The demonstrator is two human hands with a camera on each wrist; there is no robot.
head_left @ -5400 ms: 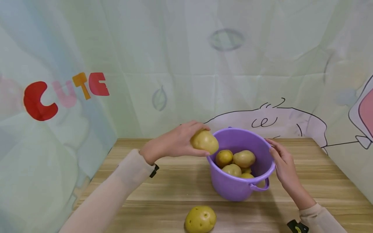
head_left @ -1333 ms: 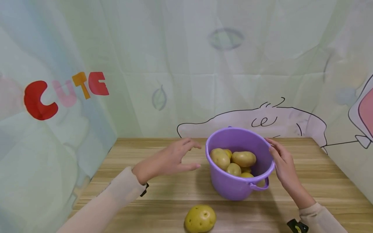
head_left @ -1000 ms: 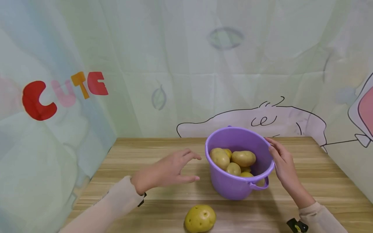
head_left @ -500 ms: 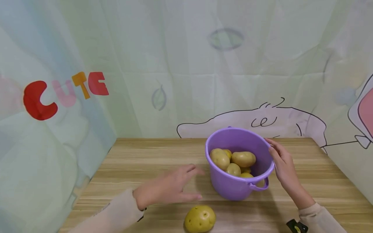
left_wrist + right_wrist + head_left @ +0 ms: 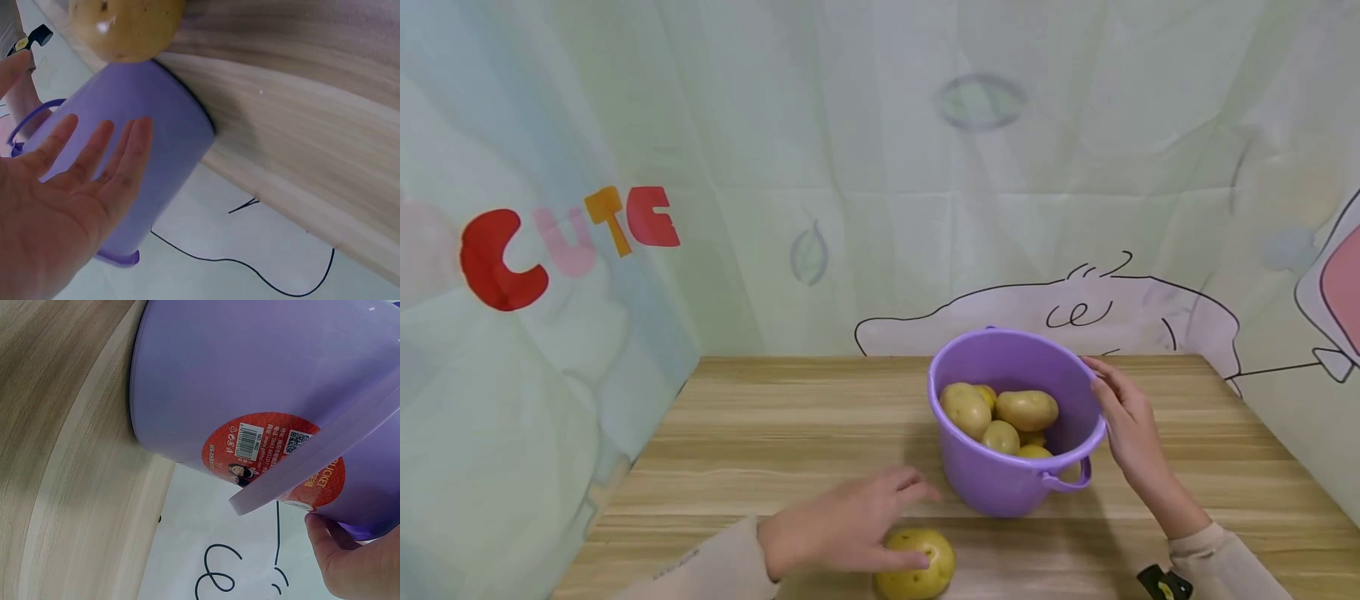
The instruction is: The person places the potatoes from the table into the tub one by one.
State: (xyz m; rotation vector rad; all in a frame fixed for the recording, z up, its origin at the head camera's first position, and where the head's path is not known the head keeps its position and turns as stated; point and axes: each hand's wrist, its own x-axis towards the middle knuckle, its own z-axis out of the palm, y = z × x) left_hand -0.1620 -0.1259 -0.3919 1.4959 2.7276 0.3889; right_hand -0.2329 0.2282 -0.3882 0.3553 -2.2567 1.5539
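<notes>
A purple bucket (image 5: 1000, 479) stands upright on the table, with several potatoes (image 5: 1027, 410) inside. One more yellow potato (image 5: 917, 575) lies on the wood in front of it. Just over that potato is my left hand (image 5: 850, 525), fingers spread and thumb across its top in the head view; contact is unclear. In the left wrist view the palm holds nothing, and the potato (image 5: 128, 28) shows beyond the fingertips. On the bucket's right side my right hand (image 5: 1135, 425) holds the rim. The right wrist view shows its fingertips against the outer wall, near the bucket's handle (image 5: 319, 444).
The wood-grain table (image 5: 760, 417) runs back to a printed cloth backdrop (image 5: 820, 150) with cartoon drawings and coloured letters. A red label (image 5: 275, 459) sits on the bucket's side. A black strap (image 5: 1165, 581) circles the right wrist.
My left hand earlier let a potato go into the bucket. Since then it has moved down and towards me, over the potato on the table. My right hand and the bucket have stayed put.
</notes>
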